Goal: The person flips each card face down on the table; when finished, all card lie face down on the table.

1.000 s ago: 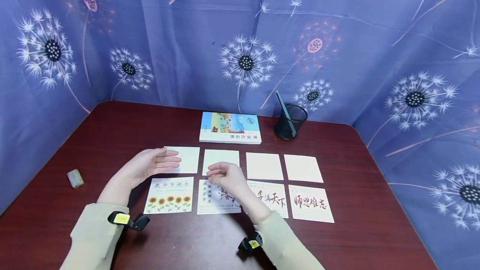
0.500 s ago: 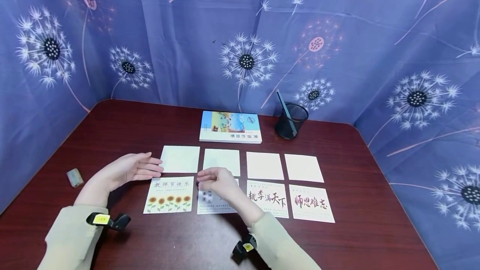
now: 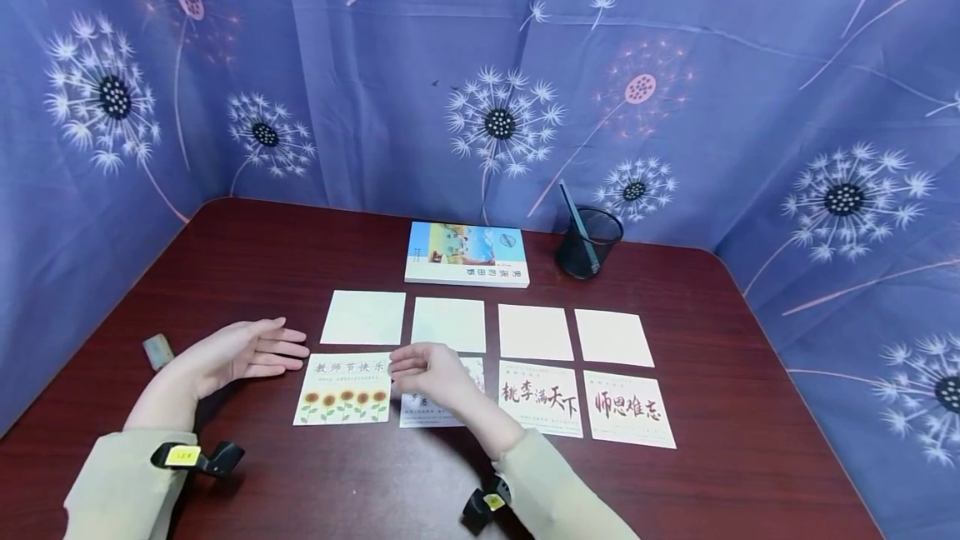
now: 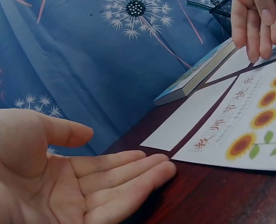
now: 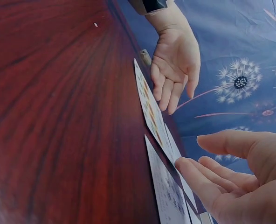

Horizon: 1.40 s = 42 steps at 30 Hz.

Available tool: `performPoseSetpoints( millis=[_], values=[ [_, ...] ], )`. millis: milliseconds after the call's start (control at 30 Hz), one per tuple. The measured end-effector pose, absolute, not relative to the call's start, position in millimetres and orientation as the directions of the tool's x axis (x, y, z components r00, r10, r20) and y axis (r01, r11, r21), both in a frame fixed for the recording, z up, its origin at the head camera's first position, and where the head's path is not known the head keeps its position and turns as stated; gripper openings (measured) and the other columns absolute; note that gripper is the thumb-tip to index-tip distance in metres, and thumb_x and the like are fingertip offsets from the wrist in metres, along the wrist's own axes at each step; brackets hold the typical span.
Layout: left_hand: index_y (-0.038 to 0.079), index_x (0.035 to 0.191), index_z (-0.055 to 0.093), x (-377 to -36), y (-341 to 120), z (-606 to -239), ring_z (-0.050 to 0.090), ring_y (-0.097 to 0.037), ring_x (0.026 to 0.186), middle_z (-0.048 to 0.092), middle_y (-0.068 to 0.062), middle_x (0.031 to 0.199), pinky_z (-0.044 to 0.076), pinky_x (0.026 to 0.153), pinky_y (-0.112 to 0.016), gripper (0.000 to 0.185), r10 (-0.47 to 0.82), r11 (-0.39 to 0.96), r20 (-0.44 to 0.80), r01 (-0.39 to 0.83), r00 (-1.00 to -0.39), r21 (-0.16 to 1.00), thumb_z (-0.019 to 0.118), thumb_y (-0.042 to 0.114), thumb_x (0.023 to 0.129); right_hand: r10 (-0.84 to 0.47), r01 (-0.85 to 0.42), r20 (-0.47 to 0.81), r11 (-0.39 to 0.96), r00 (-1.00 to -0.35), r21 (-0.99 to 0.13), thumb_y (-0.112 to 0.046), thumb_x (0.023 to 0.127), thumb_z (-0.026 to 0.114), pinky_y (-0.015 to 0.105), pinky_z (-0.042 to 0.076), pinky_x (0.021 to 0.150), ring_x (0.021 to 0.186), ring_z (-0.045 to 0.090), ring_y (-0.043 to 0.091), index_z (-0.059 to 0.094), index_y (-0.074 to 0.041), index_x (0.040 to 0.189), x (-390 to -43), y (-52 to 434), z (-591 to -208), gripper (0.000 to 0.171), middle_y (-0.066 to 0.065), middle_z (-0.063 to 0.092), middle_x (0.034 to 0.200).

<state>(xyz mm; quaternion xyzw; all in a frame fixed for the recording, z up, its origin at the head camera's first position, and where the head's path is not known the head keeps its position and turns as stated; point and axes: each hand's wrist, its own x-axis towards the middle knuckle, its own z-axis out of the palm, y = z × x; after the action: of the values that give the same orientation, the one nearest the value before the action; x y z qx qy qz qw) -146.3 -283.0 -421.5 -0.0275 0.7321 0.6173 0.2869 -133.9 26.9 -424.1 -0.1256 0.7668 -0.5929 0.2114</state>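
Observation:
My left hand (image 3: 251,352) hovers palm-up, fingers straight, just left of a sunflower card (image 3: 343,407) in the front row; nothing is in it. In the left wrist view, its fingertips (image 4: 163,172) come close to that card's corner. My right hand (image 3: 435,377), fingers loosely bent and thumb apart, hangs over a card with dark lettering (image 3: 423,419), hiding much of it. Its fingertips reach the sunflower card's right edge in the head view. Two cards with brushed characters, one (image 3: 540,415) and another (image 3: 630,423), lie to its right.
Behind the printed cards runs a row of blank cards (image 3: 363,317). Farther back lie a book (image 3: 467,255) and a black mesh pen cup (image 3: 588,248) holding a blue-green stick (image 3: 577,219). A small pale block (image 3: 157,351) sits behind my left wrist. Blue curtains (image 3: 375,107) enclose the table (image 3: 337,490).
My left hand has drawn left, off the leftmost blank card. My right hand has shifted slightly left and toward me, from the second card toward the sunflower card's edge. The cards stay in place.

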Motion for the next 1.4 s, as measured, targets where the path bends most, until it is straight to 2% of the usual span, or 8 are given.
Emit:
performPoseSetpoints(
  millis=[667,1000,1400],
  values=[
    [-0.018,0.134,0.045,-144.4,-281.6,-425.2,0.072,-0.014,0.092,0.073,-0.007,0.106,0.059,0.085,-0.028,0.059,0.314,0.157,-0.466,-0.439,-0.827,0.885,0.033,0.033,0.107,-0.455,0.068,-0.19,0.272,-0.87,-0.96,0.005,0.08,0.069,0.026,0.058,0.084,0.098,0.069,0.031,0.064,0.011,0.113,-132.0,23.1,-430.7,0.034,0.023,0.071,0.107],
    [-0.022,0.13,0.046,-142.8,-278.9,-422.4,0.073,-0.017,0.09,0.074,-0.009,0.101,0.06,0.083,-0.028,0.06,0.338,0.154,-0.478,-0.454,-0.81,0.878,0.032,0.032,0.107,-0.451,0.066,-0.194,0.283,-0.871,-0.957,0.005,0.081,0.069,0.027,0.058,0.084,0.099,0.069,0.031,0.065,0.01,0.114,-133.0,23.3,-431.7,0.034,0.022,0.071,0.107],
    [-0.022,0.135,0.041,-142.5,-272.8,-425.6,0.072,-0.013,0.092,0.071,-0.011,0.11,0.059,0.085,-0.028,0.063,0.302,0.18,-0.481,-0.447,-0.823,0.876,0.034,0.033,0.106,-0.441,0.065,-0.192,0.287,-0.877,-0.956,0.003,0.08,0.07,0.025,0.058,0.083,0.099,0.07,0.031,0.066,0.009,0.113,-132.6,24.1,-431.6,0.034,0.021,0.072,0.107]
  ],
)
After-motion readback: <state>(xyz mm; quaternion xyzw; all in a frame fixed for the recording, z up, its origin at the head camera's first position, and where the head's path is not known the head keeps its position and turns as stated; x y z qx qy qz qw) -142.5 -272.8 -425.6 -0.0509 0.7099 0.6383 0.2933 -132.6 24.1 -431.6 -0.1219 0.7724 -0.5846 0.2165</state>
